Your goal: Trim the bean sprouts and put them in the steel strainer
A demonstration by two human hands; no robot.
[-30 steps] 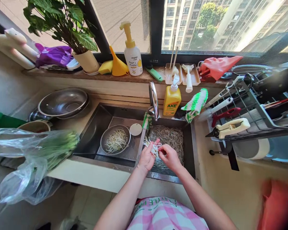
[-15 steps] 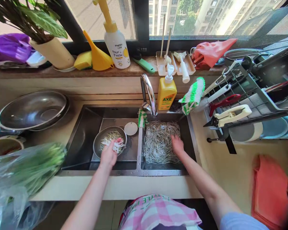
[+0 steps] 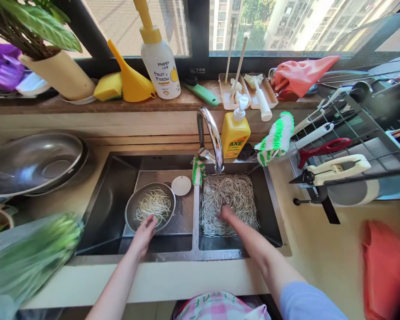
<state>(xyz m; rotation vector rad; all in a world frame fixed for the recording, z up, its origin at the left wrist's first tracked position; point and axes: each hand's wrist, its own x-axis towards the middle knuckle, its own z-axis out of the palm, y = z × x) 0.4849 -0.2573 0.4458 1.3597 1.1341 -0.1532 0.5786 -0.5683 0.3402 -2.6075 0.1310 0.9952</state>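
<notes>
A round metal bowl (image 3: 130, 209) stands in the left sink basin with pale bean sprouts (image 3: 155, 202) in it. At the bowl's near edge is my left hand (image 3: 147, 227), its fingers apart and nothing held. The right basin is filled with water and many more thin sprouts (image 3: 242, 193). Into these dips my right hand (image 3: 226, 212); its fingers are hidden among the sprouts and water. A small white round lid (image 3: 181, 186) lies beside the bowl, near the divider.
A chrome faucet (image 3: 213, 133) rises behind the basins, next to a yellow soap bottle (image 3: 235, 135). Bagged green vegetables (image 3: 36, 249) and large metal pans (image 3: 36, 162) are on the left. A rack with scissors (image 3: 340, 169) stands right; a red cloth (image 3: 385, 266) lies nearer.
My left hand has let go of the sprouts, which now lie in the bowl, and drawn back to its near edge. My right hand has moved left, deeper into the sprouts. The view has shifted slightly.
</notes>
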